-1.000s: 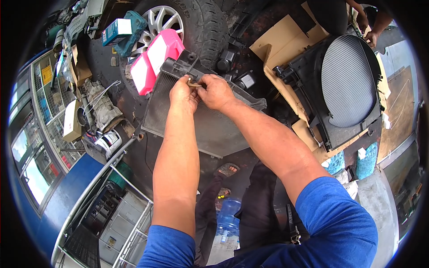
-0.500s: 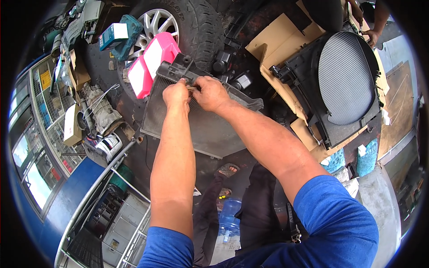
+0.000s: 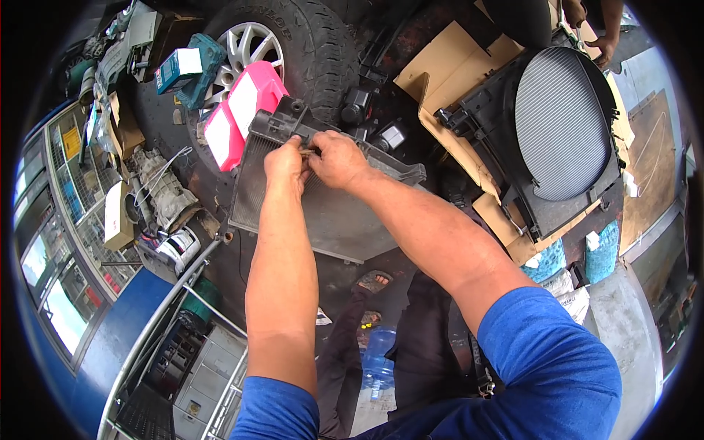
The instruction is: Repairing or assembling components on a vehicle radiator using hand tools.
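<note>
Both left hand (image 3: 284,163) and right hand (image 3: 336,158) pinch brass-coloured metal piece (image 3: 306,152) over grey finned radiator (image 3: 341,224), grips near-closed, likely steadying it.

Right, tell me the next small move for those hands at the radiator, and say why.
I'd probably ease the right hand back slightly while the left hand holds the small brass-coloured piece. Both hands meet at that piece over the radiator and cover most of it, so whether it is seated or loose can't be seen.
</note>
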Available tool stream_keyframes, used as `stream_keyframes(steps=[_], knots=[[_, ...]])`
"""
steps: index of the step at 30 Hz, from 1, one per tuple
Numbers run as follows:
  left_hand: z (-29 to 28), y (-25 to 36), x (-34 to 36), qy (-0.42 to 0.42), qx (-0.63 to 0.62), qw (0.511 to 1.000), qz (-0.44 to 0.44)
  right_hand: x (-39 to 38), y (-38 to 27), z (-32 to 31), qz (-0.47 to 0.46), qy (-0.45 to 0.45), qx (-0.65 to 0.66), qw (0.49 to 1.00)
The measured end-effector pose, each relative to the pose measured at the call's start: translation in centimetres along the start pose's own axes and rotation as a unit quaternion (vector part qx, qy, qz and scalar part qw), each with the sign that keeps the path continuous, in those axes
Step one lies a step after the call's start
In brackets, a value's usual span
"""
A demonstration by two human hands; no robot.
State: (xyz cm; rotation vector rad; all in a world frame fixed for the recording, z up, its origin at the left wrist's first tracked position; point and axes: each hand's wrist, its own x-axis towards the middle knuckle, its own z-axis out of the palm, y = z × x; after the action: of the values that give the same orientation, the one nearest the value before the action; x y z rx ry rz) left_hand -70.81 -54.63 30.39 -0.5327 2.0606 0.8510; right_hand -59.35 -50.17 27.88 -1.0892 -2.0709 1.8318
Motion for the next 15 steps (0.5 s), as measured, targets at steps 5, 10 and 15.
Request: stream_keyframes(steps=[5, 10, 15], knots=[[0.4, 0.0, -0.2, 0.127, 0.144, 0.953, 0.233, 0.0, 0.4, -0.3, 0.005, -0.010, -0.005, 1.000], [0.0, 0.0, -0.3, -0.031, -0.096, 0.994, -0.033, 0.0, 0.4, 0.1, -0.018, 0.032, 0.004, 0.999], [-1.0, -0.8, 1.1, 0.006, 0.188, 0.964, 0.186, 0.1, -0.5, 0.0, -0.005, -0.017, 0.009, 1.000]])
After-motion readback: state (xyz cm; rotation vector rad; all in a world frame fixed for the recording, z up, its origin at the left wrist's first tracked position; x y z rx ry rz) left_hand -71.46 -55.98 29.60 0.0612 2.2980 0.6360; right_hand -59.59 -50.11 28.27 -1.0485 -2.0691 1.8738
